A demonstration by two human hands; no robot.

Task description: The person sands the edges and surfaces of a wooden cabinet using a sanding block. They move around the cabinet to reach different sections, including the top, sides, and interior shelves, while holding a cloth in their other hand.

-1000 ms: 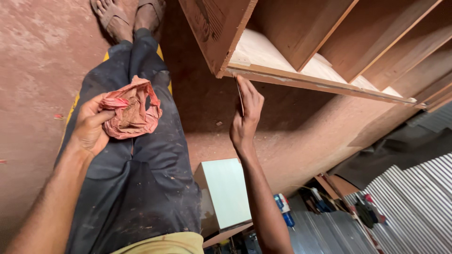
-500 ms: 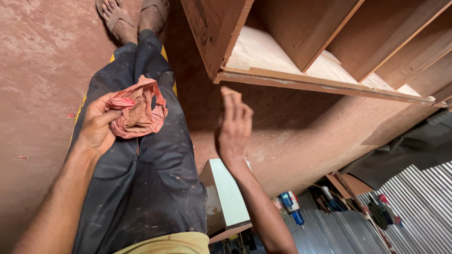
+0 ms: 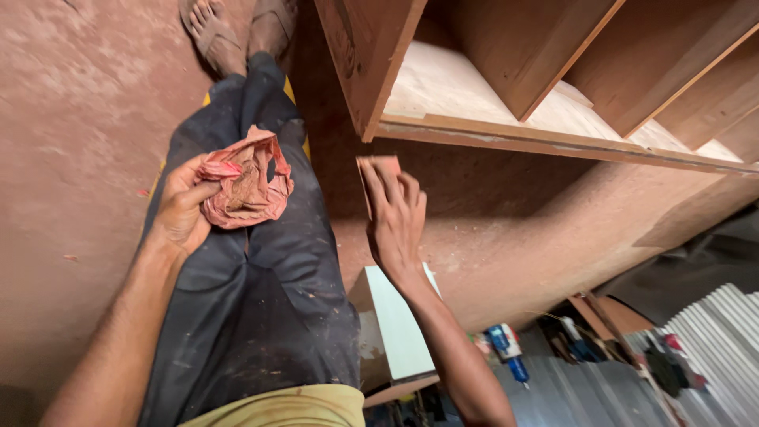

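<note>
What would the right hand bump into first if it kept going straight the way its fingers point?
Probably the wooden shelf unit's front edge. The right hand, holding a small reddish piece, points up toward it, though depth is unclear.

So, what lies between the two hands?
In the head view, only the dark-trousered thigh lies between the left hand and the right hand.

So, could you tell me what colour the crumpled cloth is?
Faded reddish-pink cloth in the left hand; head view.
</note>
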